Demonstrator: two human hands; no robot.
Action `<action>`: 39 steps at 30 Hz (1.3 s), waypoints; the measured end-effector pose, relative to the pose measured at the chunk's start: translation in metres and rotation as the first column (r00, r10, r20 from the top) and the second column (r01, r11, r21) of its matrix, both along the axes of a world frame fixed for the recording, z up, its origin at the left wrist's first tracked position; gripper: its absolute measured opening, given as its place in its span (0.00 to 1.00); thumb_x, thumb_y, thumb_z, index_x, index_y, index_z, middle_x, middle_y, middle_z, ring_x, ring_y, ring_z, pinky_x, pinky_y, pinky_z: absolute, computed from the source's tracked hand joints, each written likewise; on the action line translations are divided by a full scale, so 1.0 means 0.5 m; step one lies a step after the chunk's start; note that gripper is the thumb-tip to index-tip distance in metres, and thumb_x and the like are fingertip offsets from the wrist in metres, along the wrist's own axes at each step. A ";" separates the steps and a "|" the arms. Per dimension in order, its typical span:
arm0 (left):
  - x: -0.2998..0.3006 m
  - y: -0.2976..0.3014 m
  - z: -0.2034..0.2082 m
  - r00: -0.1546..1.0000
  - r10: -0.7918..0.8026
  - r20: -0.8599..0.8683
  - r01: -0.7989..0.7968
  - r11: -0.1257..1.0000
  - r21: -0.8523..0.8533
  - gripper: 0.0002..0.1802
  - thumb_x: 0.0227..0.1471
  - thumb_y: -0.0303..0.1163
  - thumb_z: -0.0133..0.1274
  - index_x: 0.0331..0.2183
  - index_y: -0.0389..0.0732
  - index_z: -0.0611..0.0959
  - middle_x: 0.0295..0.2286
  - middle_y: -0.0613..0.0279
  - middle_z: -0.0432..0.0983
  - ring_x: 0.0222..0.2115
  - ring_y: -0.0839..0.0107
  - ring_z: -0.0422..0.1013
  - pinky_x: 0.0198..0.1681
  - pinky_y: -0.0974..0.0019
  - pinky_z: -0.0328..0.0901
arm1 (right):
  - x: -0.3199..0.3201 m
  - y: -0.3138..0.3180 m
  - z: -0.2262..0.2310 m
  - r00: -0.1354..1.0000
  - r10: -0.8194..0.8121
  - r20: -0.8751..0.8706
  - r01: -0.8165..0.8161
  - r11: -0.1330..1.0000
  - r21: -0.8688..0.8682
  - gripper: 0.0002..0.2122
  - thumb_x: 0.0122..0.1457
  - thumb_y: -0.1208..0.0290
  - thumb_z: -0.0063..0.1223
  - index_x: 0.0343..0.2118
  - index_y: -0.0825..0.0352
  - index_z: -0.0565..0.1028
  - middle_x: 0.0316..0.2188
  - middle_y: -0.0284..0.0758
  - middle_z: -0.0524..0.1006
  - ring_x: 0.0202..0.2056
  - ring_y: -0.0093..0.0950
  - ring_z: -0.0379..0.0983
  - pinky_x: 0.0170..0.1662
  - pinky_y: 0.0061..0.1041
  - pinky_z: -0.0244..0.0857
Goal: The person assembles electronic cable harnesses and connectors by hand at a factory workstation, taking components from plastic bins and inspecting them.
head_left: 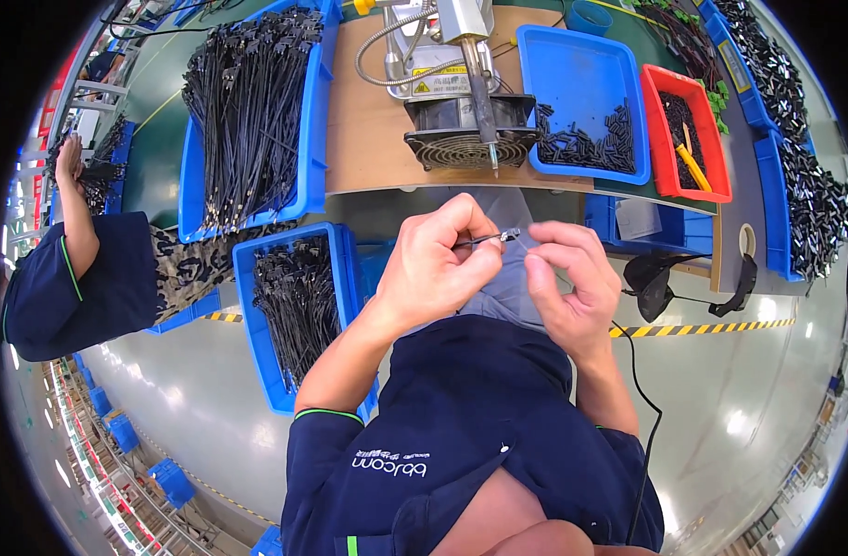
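Note:
My left hand point(442, 255) is closed in a pinch on a thin black cable point(479, 241). The cable's end carries a small metal-tipped connector point(510, 234) that sticks out to the right past my thumb and fingers. Just right of that connector is my right hand point(577, 283), its thumb and forefinger apart with nothing visible between them. Both hands are held in front of the bench's near edge, above my lap. Beyond them stands a heating tool with a metal nozzle point(493, 153) pointing down beside a black round fan point(465, 148).
A blue tray point(637, 111) holds small black sleeves. Right of it is a red bin point(716, 139) with a yellow-handled tool point(692, 169). Black cables fill a blue bin point(311, 139) on the bench and another blue bin point(248, 306) lower down. A co-worker's arm point(76, 222) is at far left.

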State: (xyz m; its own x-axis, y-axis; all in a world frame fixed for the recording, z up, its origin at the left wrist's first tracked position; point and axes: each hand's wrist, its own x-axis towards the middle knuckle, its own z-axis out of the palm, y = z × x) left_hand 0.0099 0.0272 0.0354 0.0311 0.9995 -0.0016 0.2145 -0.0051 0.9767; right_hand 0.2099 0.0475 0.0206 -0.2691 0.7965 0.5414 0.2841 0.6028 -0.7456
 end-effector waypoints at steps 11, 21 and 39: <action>-0.005 0.018 0.008 0.997 0.026 -0.074 -0.022 0.998 0.055 0.07 0.49 0.26 0.59 0.28 0.34 0.77 0.20 0.63 0.74 0.17 0.78 0.64 0.22 0.69 0.60 | -0.024 0.009 -0.004 0.995 0.065 -0.078 -0.072 0.993 -0.089 0.05 0.50 0.85 0.62 0.30 0.71 0.78 0.42 0.41 0.81 0.38 0.34 0.80 0.42 0.29 0.74; -0.014 0.037 0.021 0.991 0.029 -0.129 -0.024 0.999 0.038 0.07 0.49 0.27 0.60 0.28 0.35 0.78 0.20 0.61 0.75 0.17 0.78 0.65 0.22 0.69 0.61 | -0.032 0.030 -0.008 0.995 0.049 -0.086 -0.057 0.993 -0.101 0.04 0.51 0.84 0.62 0.31 0.72 0.79 0.42 0.41 0.81 0.38 0.33 0.80 0.42 0.28 0.74; -0.027 0.080 0.046 0.976 0.048 -0.211 -0.039 0.998 0.045 0.08 0.50 0.29 0.60 0.28 0.36 0.78 0.19 0.64 0.75 0.17 0.82 0.61 0.20 0.70 0.57 | -0.049 0.069 0.000 0.992 0.052 -0.118 -0.067 0.989 -0.130 0.02 0.55 0.84 0.60 0.32 0.72 0.79 0.44 0.41 0.80 0.41 0.29 0.79 0.45 0.26 0.72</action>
State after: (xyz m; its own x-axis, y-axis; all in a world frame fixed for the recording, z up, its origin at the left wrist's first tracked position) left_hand -0.0034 0.0672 0.0583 -0.0088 0.9993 0.0372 0.4178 -0.0301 0.9080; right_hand 0.1856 0.0819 0.0208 -0.2608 0.8480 0.4614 0.1596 0.5092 -0.8457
